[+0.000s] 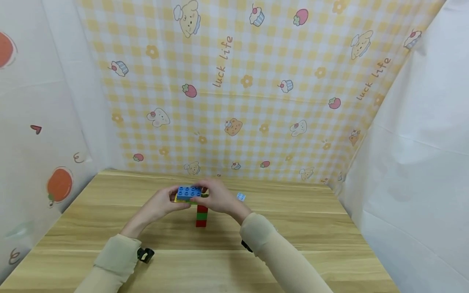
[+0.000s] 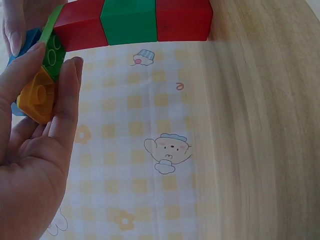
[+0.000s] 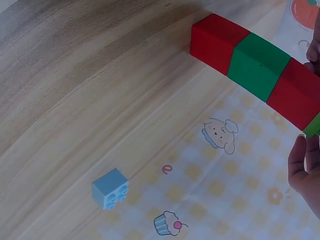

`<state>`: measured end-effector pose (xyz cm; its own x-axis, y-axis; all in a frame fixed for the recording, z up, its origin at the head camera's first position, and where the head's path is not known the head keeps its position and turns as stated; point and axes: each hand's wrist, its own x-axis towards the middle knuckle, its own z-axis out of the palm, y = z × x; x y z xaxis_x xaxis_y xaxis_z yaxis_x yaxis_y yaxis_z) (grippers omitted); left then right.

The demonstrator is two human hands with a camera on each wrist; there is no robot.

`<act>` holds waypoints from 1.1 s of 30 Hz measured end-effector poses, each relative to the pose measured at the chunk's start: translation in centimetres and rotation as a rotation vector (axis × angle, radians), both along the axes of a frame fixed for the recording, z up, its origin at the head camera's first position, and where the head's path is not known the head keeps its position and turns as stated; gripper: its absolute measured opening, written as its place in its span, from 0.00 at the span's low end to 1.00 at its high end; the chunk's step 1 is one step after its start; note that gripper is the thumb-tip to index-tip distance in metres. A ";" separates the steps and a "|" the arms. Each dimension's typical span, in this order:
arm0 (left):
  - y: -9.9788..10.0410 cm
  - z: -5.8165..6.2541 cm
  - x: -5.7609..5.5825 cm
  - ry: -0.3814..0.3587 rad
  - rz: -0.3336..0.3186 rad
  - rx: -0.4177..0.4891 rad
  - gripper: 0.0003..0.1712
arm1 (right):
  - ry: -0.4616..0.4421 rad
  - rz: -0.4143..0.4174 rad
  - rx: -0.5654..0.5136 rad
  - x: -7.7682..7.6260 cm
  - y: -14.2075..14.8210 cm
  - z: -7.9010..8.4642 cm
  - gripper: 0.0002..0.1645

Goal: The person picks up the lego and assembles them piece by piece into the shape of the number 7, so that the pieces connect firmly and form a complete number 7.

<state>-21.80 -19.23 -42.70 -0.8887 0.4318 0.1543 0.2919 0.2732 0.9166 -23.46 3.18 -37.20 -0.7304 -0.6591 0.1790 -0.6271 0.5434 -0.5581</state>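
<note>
A tower of toy building blocks, a green block (image 1: 202, 216) between two red ones, stands upright on the table. On its top is a lime green brick (image 2: 54, 54), with a yellow-orange brick (image 2: 40, 97) beside it, jutting out left. Across both lies a blue eight-stud brick (image 1: 186, 193). My left hand (image 1: 165, 202) grips the yellow-orange brick's outer end between thumb and fingers. With thumb in front and fingers behind, my right hand (image 1: 218, 197) pinches the blue brick's right end; its fingers partly hide the tower's top.
To the right of the tower, farther back, a light blue brick (image 3: 110, 189) lies on its side on the wooden table (image 1: 190, 266). A small pale thing (image 1: 275, 229) shows beside my right sleeve, mostly hidden. Patterned cloth (image 1: 249, 106) hangs behind the table.
</note>
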 end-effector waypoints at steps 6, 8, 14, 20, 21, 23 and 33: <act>-0.1 0.0 0.0 0.002 0.002 0.010 0.31 | -0.027 0.015 0.014 0.0 -0.4 -0.2 0.24; -0.1 0.0 0.0 0.011 0.003 0.007 0.31 | -0.037 0.011 0.018 0.0 -0.5 -0.3 0.24; -0.1 0.0 0.0 0.000 -0.004 0.013 0.31 | -0.063 0.000 0.007 0.0 -0.7 -0.3 0.25; -0.2 0.0 0.0 -0.002 -0.004 0.010 0.32 | -0.060 0.003 0.005 0.0 -0.8 -0.4 0.24; -0.2 0.0 0.0 -0.002 -0.003 0.008 0.32 | -0.057 0.006 0.003 0.0 -0.7 -0.5 0.24; -0.2 -0.1 0.0 -0.002 0.008 -0.002 0.32 | -0.054 0.004 0.003 0.0 -0.7 -0.6 0.24; -0.1 0.1 0.1 -0.009 0.008 -0.007 0.35 | 0.030 0.088 0.055 0.3 0.0 -1.3 0.38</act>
<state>-21.67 -19.30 -42.59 -0.8932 0.4261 0.1437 0.2818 0.2815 0.9172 -23.17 3.21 -38.46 -0.6641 -0.7299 0.1616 -0.6897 0.5148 -0.5092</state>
